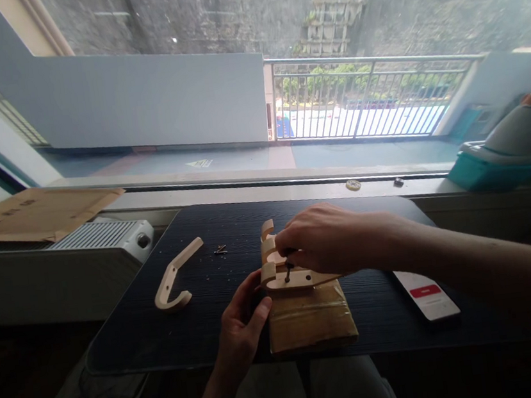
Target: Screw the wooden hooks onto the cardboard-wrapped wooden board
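My right hand (319, 241) is closed around a small dark screwdriver (288, 271), whose tip points down into a hole of the nearest pale wooden hook (297, 280). More of these curved hooks (268, 245) stand in a row behind it, partly hidden by my right hand. My left hand (246, 317) grips the curled end of the nearest hook from the left, its thumb by the edge of a tape-wrapped brown block (312, 319). The hooks lie on or against that block. A separate wooden hook (173, 281) with two dark holes lies left on the table.
Several screws (220, 250) and small crumbs lie on the black table (131, 331). A phone (427, 295) rests at the right. Behind are a radiator (106, 238) with a brown envelope (39, 214), a window sill with a tape roll (353, 185), and a teal box (488, 165).
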`<control>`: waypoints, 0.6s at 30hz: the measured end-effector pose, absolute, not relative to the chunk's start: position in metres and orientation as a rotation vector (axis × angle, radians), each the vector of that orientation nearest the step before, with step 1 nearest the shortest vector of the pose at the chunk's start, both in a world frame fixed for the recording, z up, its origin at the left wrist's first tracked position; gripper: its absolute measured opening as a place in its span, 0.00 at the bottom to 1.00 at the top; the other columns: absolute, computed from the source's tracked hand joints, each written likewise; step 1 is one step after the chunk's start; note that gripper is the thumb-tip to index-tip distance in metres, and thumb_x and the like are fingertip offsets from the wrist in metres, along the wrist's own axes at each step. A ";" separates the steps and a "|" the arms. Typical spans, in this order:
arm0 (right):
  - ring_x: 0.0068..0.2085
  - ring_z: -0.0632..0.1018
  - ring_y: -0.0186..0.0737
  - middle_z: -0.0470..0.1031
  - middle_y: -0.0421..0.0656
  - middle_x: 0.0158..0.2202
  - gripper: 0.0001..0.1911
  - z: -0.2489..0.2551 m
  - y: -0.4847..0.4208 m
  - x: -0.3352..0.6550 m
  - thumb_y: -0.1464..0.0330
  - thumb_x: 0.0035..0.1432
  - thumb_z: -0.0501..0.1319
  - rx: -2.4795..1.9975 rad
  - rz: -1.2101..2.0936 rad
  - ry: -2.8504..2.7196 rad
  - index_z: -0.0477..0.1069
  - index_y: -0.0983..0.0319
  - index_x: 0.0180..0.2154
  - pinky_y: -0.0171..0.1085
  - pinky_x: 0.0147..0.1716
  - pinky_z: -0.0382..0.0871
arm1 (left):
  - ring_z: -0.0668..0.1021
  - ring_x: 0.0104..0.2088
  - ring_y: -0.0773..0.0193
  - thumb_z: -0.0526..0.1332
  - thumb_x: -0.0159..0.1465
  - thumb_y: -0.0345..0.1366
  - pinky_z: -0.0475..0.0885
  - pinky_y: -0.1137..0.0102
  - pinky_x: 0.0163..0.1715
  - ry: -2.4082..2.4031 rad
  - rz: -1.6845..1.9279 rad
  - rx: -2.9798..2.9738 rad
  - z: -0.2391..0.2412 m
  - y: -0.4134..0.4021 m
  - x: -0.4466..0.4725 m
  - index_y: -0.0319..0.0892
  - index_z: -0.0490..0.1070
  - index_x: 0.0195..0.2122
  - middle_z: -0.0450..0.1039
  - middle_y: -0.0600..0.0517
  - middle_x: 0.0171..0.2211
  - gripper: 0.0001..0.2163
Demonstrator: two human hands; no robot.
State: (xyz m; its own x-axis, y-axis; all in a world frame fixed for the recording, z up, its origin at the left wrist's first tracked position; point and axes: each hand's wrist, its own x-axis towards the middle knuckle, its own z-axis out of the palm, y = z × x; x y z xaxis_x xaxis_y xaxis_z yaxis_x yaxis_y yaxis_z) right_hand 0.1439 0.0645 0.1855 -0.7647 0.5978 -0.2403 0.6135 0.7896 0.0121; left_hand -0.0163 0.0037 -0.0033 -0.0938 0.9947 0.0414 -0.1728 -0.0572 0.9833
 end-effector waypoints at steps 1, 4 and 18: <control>0.28 0.71 0.35 0.75 0.43 0.29 0.09 0.185 0.064 0.144 0.70 0.58 0.54 0.976 -0.105 2.742 0.73 0.63 0.33 0.34 0.25 0.55 | 0.74 0.50 0.53 0.65 0.54 0.39 0.70 0.65 0.48 1.122 1.388 1.062 -0.003 0.003 -0.016 0.44 0.69 0.50 0.75 0.48 0.47 0.21; 0.28 0.72 0.37 0.75 0.45 0.29 0.13 0.184 0.063 0.142 0.65 0.60 0.53 1.057 -0.089 2.735 0.73 0.63 0.34 0.35 0.26 0.57 | 0.74 0.50 0.54 0.65 0.54 0.38 0.69 0.64 0.49 1.136 1.404 1.046 -0.003 0.003 -0.015 0.43 0.69 0.50 0.75 0.48 0.46 0.21; 0.27 0.68 0.32 0.74 0.42 0.28 0.08 0.193 0.060 0.142 0.73 0.54 0.56 0.817 -0.033 2.789 0.73 0.62 0.32 0.34 0.24 0.53 | 0.74 0.50 0.52 0.65 0.54 0.40 0.70 0.63 0.48 1.103 1.374 1.098 -0.008 0.006 -0.019 0.42 0.68 0.51 0.75 0.46 0.47 0.22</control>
State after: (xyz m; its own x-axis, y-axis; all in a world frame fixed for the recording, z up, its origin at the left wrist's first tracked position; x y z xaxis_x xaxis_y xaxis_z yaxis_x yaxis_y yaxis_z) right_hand 0.1422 0.0600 0.1934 -0.8166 0.5293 -0.2304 0.5346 0.8439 0.0438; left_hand -0.0194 0.0058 -0.0078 -0.0688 0.9961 0.0548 -0.1625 -0.0654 0.9845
